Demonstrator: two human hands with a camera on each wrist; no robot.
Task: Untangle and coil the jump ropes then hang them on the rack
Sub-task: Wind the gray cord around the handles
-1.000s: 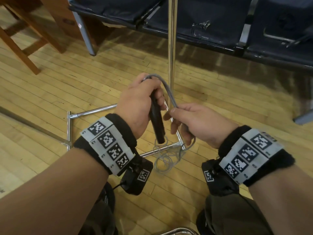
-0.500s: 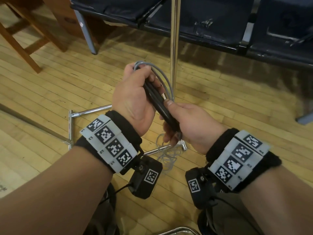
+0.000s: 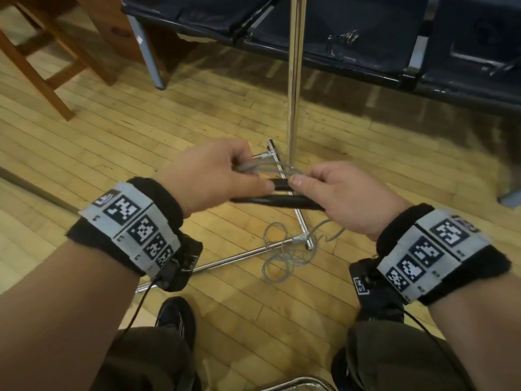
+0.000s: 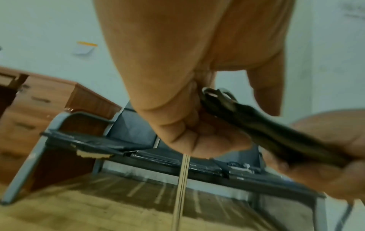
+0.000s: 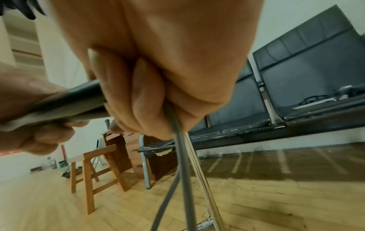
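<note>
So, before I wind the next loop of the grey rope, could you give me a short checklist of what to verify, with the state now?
1. Left hand grips the black handles: ok.
2. Right hand holds the handles' other end and the grey rope: ok.
3. Loops pinched at the left fingers: ok.
4. Loose rope on the floor free of knots: not ok, it lies in a tangled pile.
5. Loose rope clear of the rack base: not ok, it lies over the bar.
6. Free hook on the rack: cannot tell, only the pole shows.

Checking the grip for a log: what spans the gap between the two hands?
The black handles and grey rope bridge left hand and right hand, clearest in the head view.
</note>
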